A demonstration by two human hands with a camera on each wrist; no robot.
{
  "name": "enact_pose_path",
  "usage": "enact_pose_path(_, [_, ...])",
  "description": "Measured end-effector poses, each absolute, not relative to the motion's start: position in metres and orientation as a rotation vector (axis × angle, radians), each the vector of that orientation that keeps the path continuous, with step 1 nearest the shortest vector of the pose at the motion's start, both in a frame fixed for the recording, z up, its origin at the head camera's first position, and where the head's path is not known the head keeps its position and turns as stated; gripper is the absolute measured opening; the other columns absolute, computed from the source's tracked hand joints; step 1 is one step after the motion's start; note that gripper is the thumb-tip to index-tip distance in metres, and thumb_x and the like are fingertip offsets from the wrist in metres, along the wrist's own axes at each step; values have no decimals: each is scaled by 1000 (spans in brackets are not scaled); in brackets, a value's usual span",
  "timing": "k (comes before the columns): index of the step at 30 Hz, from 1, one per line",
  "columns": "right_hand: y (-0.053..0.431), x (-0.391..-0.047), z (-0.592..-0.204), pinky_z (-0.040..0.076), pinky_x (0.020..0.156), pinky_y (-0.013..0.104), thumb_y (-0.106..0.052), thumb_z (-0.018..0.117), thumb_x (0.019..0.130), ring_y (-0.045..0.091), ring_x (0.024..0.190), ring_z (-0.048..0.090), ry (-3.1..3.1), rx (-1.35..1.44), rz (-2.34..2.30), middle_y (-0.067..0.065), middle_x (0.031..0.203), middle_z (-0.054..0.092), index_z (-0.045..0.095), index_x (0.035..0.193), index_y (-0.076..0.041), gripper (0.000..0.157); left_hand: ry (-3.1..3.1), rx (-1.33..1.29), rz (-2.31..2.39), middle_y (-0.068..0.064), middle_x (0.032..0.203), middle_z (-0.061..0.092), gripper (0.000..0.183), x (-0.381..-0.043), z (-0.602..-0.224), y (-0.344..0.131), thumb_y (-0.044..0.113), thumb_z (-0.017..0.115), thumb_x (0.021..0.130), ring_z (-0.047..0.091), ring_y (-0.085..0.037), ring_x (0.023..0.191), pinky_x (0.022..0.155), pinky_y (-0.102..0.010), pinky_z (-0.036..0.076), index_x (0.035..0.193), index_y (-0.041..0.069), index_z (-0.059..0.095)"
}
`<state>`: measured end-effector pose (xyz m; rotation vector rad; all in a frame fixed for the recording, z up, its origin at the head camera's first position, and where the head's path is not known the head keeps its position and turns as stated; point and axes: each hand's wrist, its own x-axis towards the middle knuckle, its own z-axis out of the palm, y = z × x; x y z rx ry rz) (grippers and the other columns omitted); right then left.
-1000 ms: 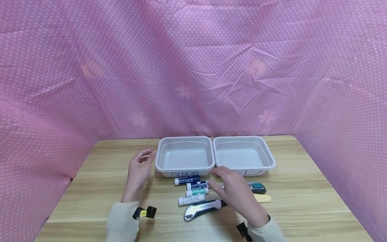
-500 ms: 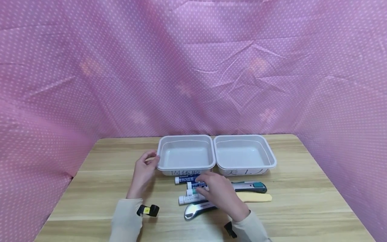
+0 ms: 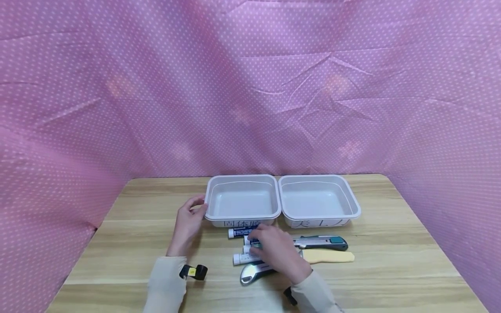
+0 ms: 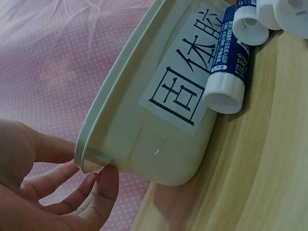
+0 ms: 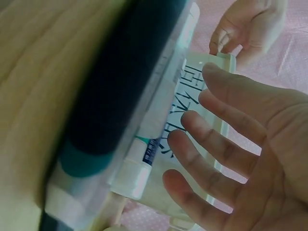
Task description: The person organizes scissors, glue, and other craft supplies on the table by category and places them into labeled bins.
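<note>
My left hand (image 3: 188, 224) grips the left rim of the left white plastic tray (image 3: 242, 217), thumb and fingers at its corner in the left wrist view. The tray's front bears a printed paper label (image 4: 180, 89). My right hand (image 3: 278, 252) hovers over several glue sticks, its fingers apart and loosely bent, holding nothing in the right wrist view. A dark blue glue stick (image 3: 236, 233) lies nearest the tray and a white glue stick (image 3: 243, 259) lies nearer me; the hand partly hides the others.
A second labelled white tray (image 3: 320, 216) stands against the first on the right. Right of and below my right hand lie a utility knife with a teal slider (image 3: 325, 242), a yellow-handled utility knife (image 3: 328, 255) and a silver-and-black one (image 3: 250, 274). A pink dotted cloth (image 3: 250, 87) hangs behind the table.
My left hand has moved right onto the left tray's rim. My right hand has moved left and slightly nearer me, over the glue sticks, uncovering more of the knives.
</note>
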<state>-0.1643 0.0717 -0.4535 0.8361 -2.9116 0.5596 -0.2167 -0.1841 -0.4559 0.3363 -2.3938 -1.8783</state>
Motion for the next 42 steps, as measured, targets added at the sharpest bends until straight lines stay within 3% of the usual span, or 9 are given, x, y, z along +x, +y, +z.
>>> enact_pose_path(19, [63, -168, -471, 53, 65, 28, -25, 78, 88, 12, 79, 61, -2864, 850, 396, -9, 87, 68, 79, 93, -25, 5, -2449, 288, -1874, -15, 145, 50, 43, -213, -462, -184, 20, 54, 106, 59, -33, 123, 106, -48, 54, 147, 8, 51])
enact_pose_path(26, [64, -165, -467, 55, 68, 29, -31, 77, 90, 12, 81, 63, -2918, 859, 442, -9, 90, 71, 79, 95, -24, 8, -2453, 288, -1873, -16, 146, 50, 45, -211, -461, -183, 21, 54, 106, 59, -34, 123, 105, -50, 54, 148, 7, 49])
enact_pose_path(34, [65, -163, -462, 51, 64, 24, -19, 78, 88, 10, 79, 62, -2944, 868, 453, -9, 91, 72, 80, 97, -23, 10, -2437, 291, -1885, -19, 144, 51, 45, -210, -460, -182, 20, 54, 105, 59, -36, 124, 106, -51, 53, 148, 4, 48])
enact_pose_path(42, [66, -163, -458, 40, 52, 20, -21, 77, 87, 3, 66, 50, -2995, 927, 499, -16, 75, 61, 78, 85, -28, 7, -2418, 296, -1904, -20, 144, 51, 45, -211, -459, -182, 20, 54, 105, 59, -38, 125, 105, -49, 54, 147, 4, 48])
